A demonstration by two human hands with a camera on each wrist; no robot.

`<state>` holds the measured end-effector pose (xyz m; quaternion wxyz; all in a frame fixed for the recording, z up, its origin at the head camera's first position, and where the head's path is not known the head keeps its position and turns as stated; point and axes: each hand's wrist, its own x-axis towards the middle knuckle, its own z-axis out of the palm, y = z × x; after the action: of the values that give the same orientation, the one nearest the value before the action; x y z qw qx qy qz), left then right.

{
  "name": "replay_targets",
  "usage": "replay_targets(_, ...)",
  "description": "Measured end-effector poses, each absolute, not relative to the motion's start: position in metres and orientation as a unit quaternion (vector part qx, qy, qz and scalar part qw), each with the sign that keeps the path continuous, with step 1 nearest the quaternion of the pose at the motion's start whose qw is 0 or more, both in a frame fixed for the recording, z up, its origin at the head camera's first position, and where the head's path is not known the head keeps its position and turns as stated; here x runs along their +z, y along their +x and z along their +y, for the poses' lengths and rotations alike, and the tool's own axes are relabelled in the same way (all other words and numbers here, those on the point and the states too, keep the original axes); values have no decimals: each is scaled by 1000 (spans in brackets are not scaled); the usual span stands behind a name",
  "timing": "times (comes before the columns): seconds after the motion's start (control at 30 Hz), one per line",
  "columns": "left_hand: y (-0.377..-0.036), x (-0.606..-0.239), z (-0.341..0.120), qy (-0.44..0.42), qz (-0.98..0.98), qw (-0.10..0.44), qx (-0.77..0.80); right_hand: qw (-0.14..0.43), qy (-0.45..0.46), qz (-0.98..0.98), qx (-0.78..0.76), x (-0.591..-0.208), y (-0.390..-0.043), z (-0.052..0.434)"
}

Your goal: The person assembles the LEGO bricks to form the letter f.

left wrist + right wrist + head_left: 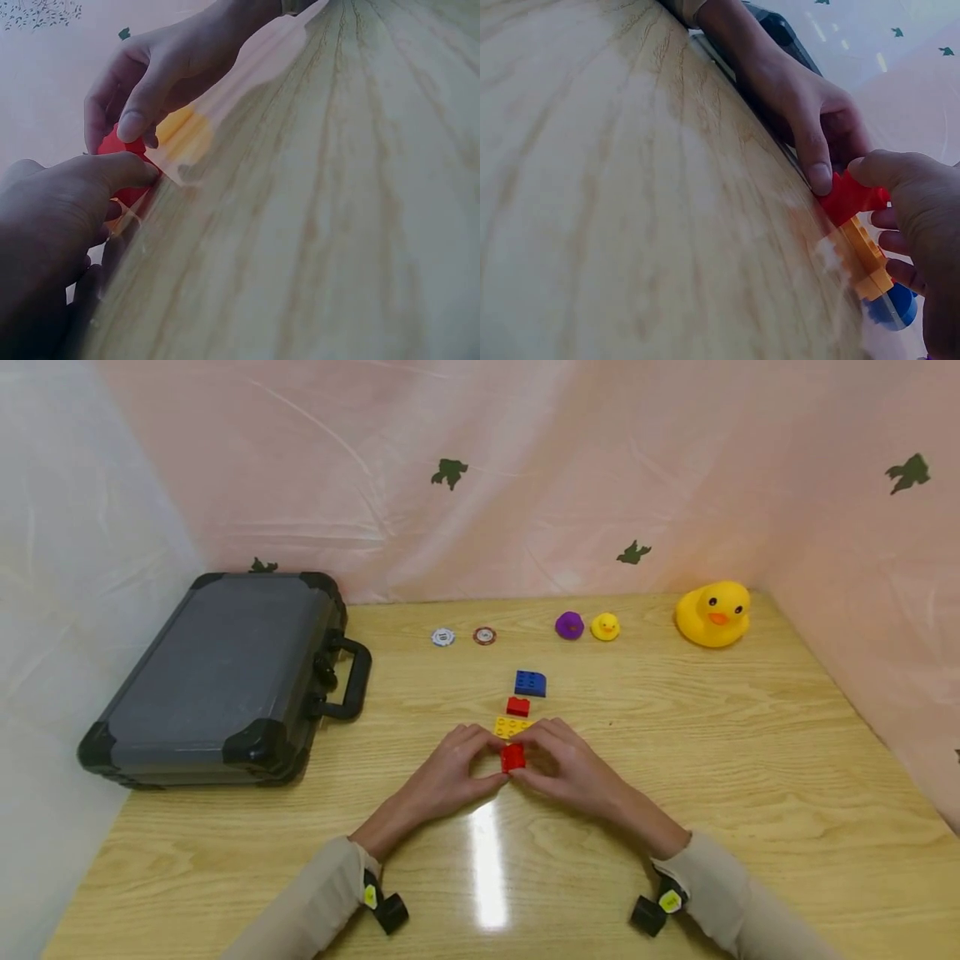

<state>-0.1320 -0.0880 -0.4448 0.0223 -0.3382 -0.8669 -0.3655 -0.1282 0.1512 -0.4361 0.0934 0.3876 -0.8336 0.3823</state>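
Observation:
A small red brick [513, 757] sits on the wooden table [675, 793], pinched from both sides. My left hand [450, 772] grips its left side with thumb and fingers, and my right hand [573, 764] holds its right side. The right wrist view shows this red brick [849, 196] between the left thumb and my right thumb. Just beyond it lies a yellow brick [512, 726], then another red brick [517, 706] and a blue brick [530, 683] in a row. In the left wrist view the red brick [124, 146] peeks between both hands.
A grey hard case [217, 681] with a black handle lies at the left. Along the back stand two poker chips [443, 637], a purple duck [569, 625], a small yellow duck [605, 626] and a large yellow duck [712, 613]. Plastic sheeting walls surround the table.

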Motion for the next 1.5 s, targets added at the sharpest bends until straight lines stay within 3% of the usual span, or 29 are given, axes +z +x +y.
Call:
replay_targets(0.97, -133, -446, -88, -338, -865, 24, -371, 110, 409, -822, 381, -439, -129, 152)
replay_targets(1.5, -132, -445, -88, -334, -866, 19, -372, 91, 399, -830, 379, -437, -126, 152)
